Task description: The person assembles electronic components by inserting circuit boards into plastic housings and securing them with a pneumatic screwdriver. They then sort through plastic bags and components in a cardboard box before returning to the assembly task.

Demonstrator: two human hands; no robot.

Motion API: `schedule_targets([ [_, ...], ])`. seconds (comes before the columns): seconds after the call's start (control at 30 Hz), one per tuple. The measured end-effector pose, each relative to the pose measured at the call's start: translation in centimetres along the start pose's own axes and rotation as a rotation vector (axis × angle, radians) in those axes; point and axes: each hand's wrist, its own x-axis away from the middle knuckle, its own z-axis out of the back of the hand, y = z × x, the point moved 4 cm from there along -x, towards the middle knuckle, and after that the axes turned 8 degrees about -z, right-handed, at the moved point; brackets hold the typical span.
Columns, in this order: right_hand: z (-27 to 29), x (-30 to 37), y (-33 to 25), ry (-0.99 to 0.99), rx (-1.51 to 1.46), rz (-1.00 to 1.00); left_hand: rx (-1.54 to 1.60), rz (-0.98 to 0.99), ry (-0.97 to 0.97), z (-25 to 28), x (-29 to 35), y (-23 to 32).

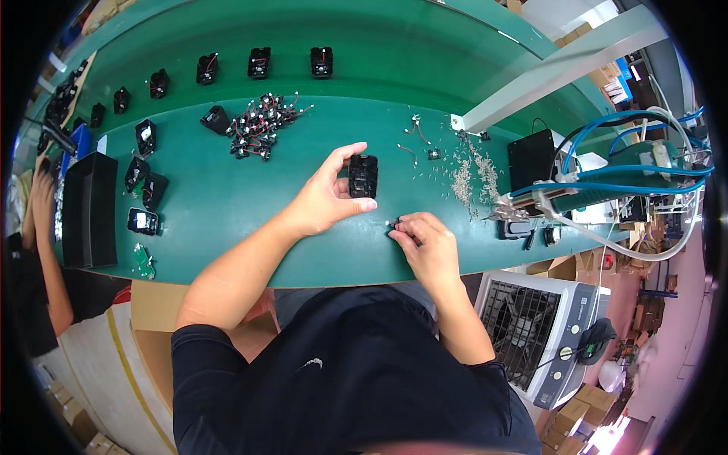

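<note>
Green matting covers the workbench point(227, 205), and far to the left of the left hand point(327, 199) a co-worker's forearm point(45, 258) reaches up along the bench edge beside a tall black tray point(89, 208). Between that tray and the hand lie several loose black housings point(144, 176), and a small green circuit board point(144, 262) sits near the bench's front edge. Up and to the left of the hand is a heap of small wired parts point(262, 125), with a row of black housings point(258, 63) spaced along the belt beyond it. The left hand is raised off the matting, wrist bent, thumb below and fingers above, gripping an upright black plastic housing point(363, 176) just right of its palm. Nothing lies between the two hands. The right hand point(425, 243) rests low on the matting near the front edge, fingers curled and pinched on a tiny dark part point(394, 225) at its fingertips; what it is cannot be made out. Above and right of this hand lies a scatter of small screws point(472, 178), then a black box point(533, 158) and a screw feeder with blue hoses point(607, 186).
</note>
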Motion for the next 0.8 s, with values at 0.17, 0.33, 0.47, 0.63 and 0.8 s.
schedule_targets([
  [0.17,1.9,-0.3,-1.8,0.104,-0.233,-0.047,-0.179,-0.102,-0.059,-0.2,0.6,-0.4],
  [0.33,1.2,-1.6,-2.2,0.119,-0.407,-0.041,-0.359,-0.197,-0.145,-1.6,0.8,0.3],
  [0.47,0.4,-2.2,-3.0,0.091,-0.382,0.024,-0.466,-0.187,-0.179,-1.9,0.8,0.8],
  [0.63,0.1,-2.7,-3.6,0.119,-0.206,0.094,-0.457,-0.194,-0.162,-1.9,0.6,1.0],
  [0.8,-0.4,-3.1,-4.9,0.164,-0.102,0.287,-0.486,-0.231,-0.151,-1.0,0.8,0.8],
])
